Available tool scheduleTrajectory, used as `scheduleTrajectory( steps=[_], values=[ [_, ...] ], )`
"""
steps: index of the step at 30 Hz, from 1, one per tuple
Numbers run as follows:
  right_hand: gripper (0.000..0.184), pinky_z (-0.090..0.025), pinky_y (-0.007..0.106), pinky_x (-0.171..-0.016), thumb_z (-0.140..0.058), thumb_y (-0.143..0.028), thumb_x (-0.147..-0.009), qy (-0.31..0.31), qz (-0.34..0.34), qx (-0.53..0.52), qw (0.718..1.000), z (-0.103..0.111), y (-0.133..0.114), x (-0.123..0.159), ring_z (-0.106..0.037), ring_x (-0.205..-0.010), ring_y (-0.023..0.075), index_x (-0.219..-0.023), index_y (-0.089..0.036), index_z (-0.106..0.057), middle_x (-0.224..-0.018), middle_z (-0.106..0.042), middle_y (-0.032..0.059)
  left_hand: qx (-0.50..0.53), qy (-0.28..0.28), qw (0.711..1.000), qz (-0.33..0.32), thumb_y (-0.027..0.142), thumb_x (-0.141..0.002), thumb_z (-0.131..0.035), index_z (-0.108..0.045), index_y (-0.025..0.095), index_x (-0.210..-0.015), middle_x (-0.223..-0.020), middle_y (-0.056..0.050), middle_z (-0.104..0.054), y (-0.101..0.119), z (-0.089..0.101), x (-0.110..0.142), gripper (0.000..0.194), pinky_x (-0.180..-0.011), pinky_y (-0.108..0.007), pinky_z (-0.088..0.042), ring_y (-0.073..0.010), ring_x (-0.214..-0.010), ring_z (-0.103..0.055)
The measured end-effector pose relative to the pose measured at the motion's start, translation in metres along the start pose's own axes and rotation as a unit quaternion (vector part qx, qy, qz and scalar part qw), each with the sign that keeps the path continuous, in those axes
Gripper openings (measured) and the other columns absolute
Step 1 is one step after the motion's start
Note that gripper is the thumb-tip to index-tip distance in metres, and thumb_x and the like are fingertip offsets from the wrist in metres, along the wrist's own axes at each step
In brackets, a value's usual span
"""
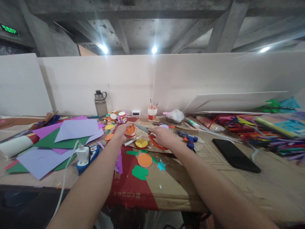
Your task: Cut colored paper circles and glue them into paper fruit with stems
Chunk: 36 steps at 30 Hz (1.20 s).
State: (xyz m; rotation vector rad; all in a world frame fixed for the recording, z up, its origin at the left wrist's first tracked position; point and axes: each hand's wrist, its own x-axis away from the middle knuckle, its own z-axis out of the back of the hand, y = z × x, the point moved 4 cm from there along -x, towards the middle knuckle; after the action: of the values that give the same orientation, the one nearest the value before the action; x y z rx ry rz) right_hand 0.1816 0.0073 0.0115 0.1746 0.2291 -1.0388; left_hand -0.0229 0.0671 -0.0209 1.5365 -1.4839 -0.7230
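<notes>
My left hand is closed on a small paper cup whose round face is orange. My right hand grips a pair of scissors with red handles, and the blades point left toward the cup. Whether the blades touch it I cannot tell. Just below both hands lie a yellow paper disc and a white stick-like piece. Nearer to me are an orange paper disc, a green paper scrap and a light-blue paper star.
Coloured paper sheets and a power strip are at left. A water bottle and a cup of pens stand behind. To the right lie a blue glue gun, a black phone and pipe cleaners.
</notes>
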Motion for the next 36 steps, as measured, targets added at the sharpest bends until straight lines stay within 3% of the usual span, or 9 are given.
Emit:
scheduleTrajectory(
  steps=[13,20,24,27,32,36],
  values=[
    [0.035,-0.043,0.028,-0.073,-0.051,-0.024,-0.083,0.02,0.014,-0.025,0.999,0.0,0.004,-0.001,-0.065,-0.095,0.0241,-0.116,-0.023,-0.063,-0.104,-0.071,0.0098,-0.013,-0.034,0.999,0.006,0.005,-0.065,-0.064,-0.062,0.01,-0.069,-0.061,-0.005,-0.066,0.006,-0.002,0.006,0.006,-0.051,-0.025,-0.052,-0.0143,-0.051,-0.062],
    [0.033,-0.042,0.026,-0.068,-0.047,-0.02,-0.084,0.023,-0.064,-0.1,0.993,-0.007,0.007,-0.002,-0.066,-0.09,0.0221,-0.112,-0.021,-0.065,-0.103,-0.071,0.0099,-0.019,-0.024,0.999,-0.035,0.008,-0.06,-0.066,-0.067,0.011,-0.072,-0.066,-0.004,-0.069,0.009,-0.002,0.008,0.012,-0.053,-0.023,-0.05,-0.013,-0.056,-0.063],
    [0.03,-0.042,0.028,-0.062,-0.048,-0.021,-0.083,-0.017,-0.134,-0.103,0.985,-0.013,0.005,0.002,-0.067,-0.083,0.0248,-0.107,-0.017,-0.066,-0.097,-0.071,0.0138,-0.062,-0.074,0.99,-0.102,0.016,-0.056,-0.074,-0.069,0.012,-0.073,-0.068,-0.002,-0.069,0.012,-0.009,0.013,0.019,-0.055,-0.022,-0.048,-0.0125,-0.059,-0.062],
    [0.03,-0.044,0.029,-0.061,-0.052,-0.023,-0.082,-0.052,-0.165,-0.095,0.98,-0.02,0.003,0.005,-0.067,-0.084,0.028,-0.107,-0.015,-0.065,-0.098,-0.07,0.0169,-0.093,-0.109,0.983,-0.118,0.023,-0.052,-0.079,-0.068,0.014,-0.073,-0.069,-0.002,-0.069,0.011,-0.02,0.021,0.026,-0.057,-0.023,-0.047,-0.0128,-0.06,-0.062],
    [0.035,-0.047,0.033,-0.064,-0.055,-0.017,-0.079,-0.1,-0.149,-0.082,0.98,-0.022,0.001,0.007,-0.068,-0.085,0.0315,-0.112,-0.01,-0.064,-0.098,-0.07,0.0214,-0.147,-0.151,0.964,-0.16,0.032,-0.055,-0.08,-0.068,0.015,-0.077,-0.07,-0.002,-0.068,0.01,-0.036,0.033,0.03,-0.06,-0.024,-0.044,-0.013,-0.062,-0.06],
    [0.023,-0.047,0.036,-0.064,-0.057,-0.02,-0.08,-0.089,-0.145,-0.081,0.982,-0.008,0.0,0.01,-0.067,-0.08,0.033,-0.096,-0.007,-0.069,-0.089,-0.07,0.0236,-0.204,-0.18,0.943,-0.19,0.035,-0.061,-0.078,-0.07,0.016,-0.08,-0.075,-0.002,-0.068,0.008,-0.042,0.036,0.029,-0.064,-0.025,-0.044,-0.0134,-0.065,-0.06]
  ],
)
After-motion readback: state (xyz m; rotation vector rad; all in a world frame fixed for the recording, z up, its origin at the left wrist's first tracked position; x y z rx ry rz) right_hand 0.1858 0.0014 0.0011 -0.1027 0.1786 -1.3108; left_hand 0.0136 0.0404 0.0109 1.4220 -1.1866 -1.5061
